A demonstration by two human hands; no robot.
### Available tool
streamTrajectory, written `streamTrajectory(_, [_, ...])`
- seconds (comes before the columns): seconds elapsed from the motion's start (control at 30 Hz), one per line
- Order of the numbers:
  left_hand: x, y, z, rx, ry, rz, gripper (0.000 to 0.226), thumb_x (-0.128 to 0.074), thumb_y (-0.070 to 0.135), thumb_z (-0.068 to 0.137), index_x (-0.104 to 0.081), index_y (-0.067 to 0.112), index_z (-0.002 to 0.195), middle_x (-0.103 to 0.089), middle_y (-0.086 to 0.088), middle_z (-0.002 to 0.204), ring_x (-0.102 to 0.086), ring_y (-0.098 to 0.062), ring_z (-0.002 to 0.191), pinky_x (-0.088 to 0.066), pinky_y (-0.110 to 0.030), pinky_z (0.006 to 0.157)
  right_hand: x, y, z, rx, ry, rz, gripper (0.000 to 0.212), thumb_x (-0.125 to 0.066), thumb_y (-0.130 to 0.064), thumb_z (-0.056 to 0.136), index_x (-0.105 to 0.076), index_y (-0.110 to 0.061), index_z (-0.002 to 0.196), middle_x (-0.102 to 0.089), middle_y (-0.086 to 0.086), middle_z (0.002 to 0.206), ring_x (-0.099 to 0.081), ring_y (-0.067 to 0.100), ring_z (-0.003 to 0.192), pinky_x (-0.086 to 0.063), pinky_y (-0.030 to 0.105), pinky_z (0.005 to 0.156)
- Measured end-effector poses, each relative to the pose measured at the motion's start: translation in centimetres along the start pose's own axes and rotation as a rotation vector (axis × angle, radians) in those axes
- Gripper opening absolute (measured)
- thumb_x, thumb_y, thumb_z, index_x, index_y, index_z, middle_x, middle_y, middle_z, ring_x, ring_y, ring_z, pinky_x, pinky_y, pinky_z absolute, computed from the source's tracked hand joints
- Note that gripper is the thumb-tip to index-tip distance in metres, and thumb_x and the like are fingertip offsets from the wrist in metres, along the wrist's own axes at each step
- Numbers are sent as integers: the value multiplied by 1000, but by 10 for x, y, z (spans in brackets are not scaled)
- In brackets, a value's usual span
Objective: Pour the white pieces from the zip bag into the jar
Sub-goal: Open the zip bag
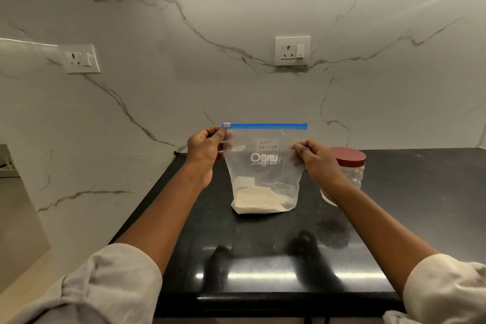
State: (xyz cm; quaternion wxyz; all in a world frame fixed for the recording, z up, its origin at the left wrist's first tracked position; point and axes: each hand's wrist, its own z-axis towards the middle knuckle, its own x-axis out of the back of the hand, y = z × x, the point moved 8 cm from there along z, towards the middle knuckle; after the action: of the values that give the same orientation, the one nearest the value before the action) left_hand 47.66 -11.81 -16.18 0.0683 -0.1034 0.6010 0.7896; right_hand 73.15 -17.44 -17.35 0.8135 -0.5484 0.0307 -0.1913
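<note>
The black polished stone tabletop [263,250] runs from its near edge under my forearms to the white veined marble wall [157,87] at the far side, and ends at a left edge not far from my left arm. To the right it stretches on, so that is where I have room to move.

The clear plastic zip bag with the blue slider strip [263,166] stands upright in the middle, its long axis vertical, its bottom resting on the tabletop. The blue strip along the top looks closed, with the small white slider at its left end. The white pieces [252,202] lie heaped in the bottom, well below where I hold.

The clear plastic jar with the dark red lid [349,163] stands just right of the bag and a little farther back, partly hidden by my right wrist. Its lid is on.

My left hand [203,151] pinches the bag's upper left edge just under the slider; my right hand [313,159] pinches the upper right side. My right hand is nearer the jar, so I judge lid and zip must both open before any pouring.
</note>
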Motion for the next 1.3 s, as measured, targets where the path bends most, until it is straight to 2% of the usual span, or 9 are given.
streamTrajectory(0.1, [-3,4,-2,-73,-11,36,12,-62,20,95,-67,10,99,-73,-1,84,-66,-11,70,-56,-30,71,5,-10,-3,17,57,46,16,-49,-13,99,-60,-11,111,-65,9,94,-62,23,85,-55,28,72])
streamTrajectory(0.17, [-4,11,-4,-150,-16,85,8,-62,18,95,-66,11,99,-72,-1,85,-68,-9,70,-55,-23,64,13,-38,-6,174,173,16,30,-53,-7,94,-52,-15,123,-60,6,103,-59,18,90,-54,26,75])
streamTrajectory(0.27, [-4,18,-5,-227,-25,129,6,-62,14,95,-65,11,100,-72,-1,86,-69,-10,74,-57,-23,64,4,-98,-15,539,279,-267,40,-59,-7,86,-54,-22,123,-59,-4,108,-52,13,102,-36,27,88])
streamTrajectory(0.37, [-5,18,-7,-256,-29,153,10,-63,13,94,-66,7,102,-72,-1,86,-69,-12,77,-60,-28,71,-43,-130,-11,708,121,-613,26,-55,-26,93,-61,-26,118,-63,-11,108,-49,10,108,-18,26,83])
streamTrajectory(0.53, [-10,19,-10,-275,-17,204,11,-63,22,95,-66,12,100,-72,0,89,-71,-13,81,-57,-20,66,-109,-119,9,598,-196,-862,26,-49,-39,98,-64,-24,113,-66,-6,107,-56,15,103,-18,33,81])
streamTrajectory(0.73, [-9,20,-8,-246,3,209,22,-68,26,91,-69,5,99,-72,-1,83,-69,-7,72,-58,-23,66,-113,-121,21,582,-114,-898,17,-50,-17,97,-67,-22,98,-69,-3,97,-59,18,94,-25,39,87])
streamTrajectory(0.87, [-10,19,-10,-260,23,192,20,-71,28,89,-70,9,95,-73,-2,85,-70,-9,74,-57,-19,65,-114,-121,19,703,-95,-1007,13,-55,-16,92,-64,-24,97,-66,-6,101,-55,17,97,-16,34,79])
streamTrajectory(1.0, [-8,17,-11,-274,37,222,15,-67,23,92,-70,9,98,-72,-4,91,-71,-14,80,-58,-21,68,-105,-114,16,757,-73,-1053,10,-56,-19,94,-63,-25,98,-66,-8,101,-54,15,93,-18,34,78])
streamTrajectory(1.3, [23,11,-3,-233,97,147,8,-65,13,93,-67,15,85,-72,2,76,-67,-7,69,-54,-21,64,-4,-86,29,632,16,-1108,16,-49,-27,98,-65,-25,94,-66,-8,101,-52,18,93,-22,38,79])
